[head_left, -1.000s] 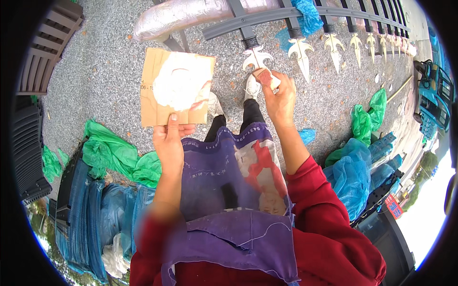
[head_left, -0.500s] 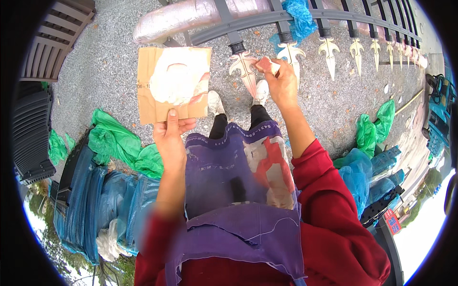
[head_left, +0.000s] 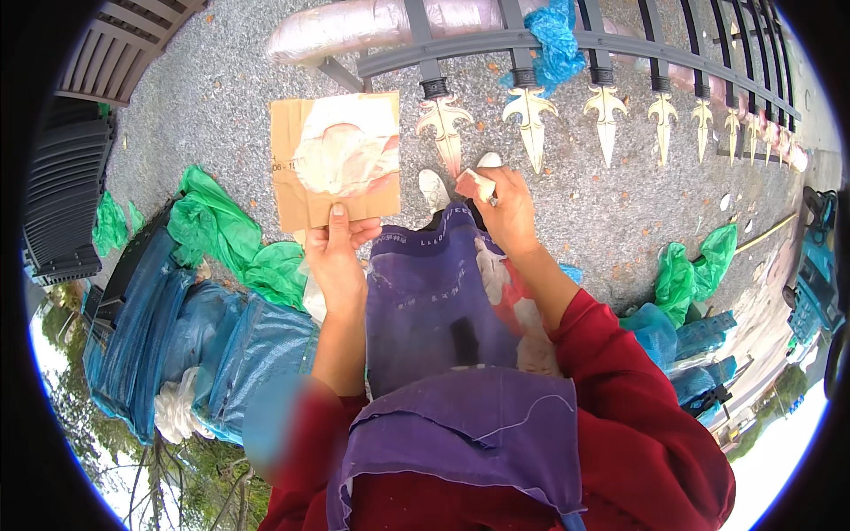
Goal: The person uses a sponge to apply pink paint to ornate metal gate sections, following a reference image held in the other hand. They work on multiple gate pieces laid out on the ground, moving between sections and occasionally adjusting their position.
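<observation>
My left hand [head_left: 338,261] grips the lower edge of a square piece of brown cardboard [head_left: 290,199], thumb on top. A whitish and pink smear, like paint [head_left: 347,155], covers most of the board's face. Between the fingers of my right hand [head_left: 512,212] is a small sponge block [head_left: 475,185], pale with a reddish face. The sponge is apart from the cardboard, just below the tip of the nearest spear-shaped finial [head_left: 444,128]. That finial is cream with a pinkish tint toward its point. Other cream finials [head_left: 531,124] continue along the fence to the right.
Dark fence bars and a rail [head_left: 567,44] lie across the far side, with blue plastic [head_left: 556,40] caught on them. Green plastic [head_left: 212,226] and blue-wrapped bundles [head_left: 257,354] lie to the left. More green plastic [head_left: 695,270] is at right. A purple apron [head_left: 425,319] hangs before me.
My right hand has drawn the sponge off the nearest finial, down and left toward the cardboard. My left hand still holds the cardboard. The view has shifted slightly.
</observation>
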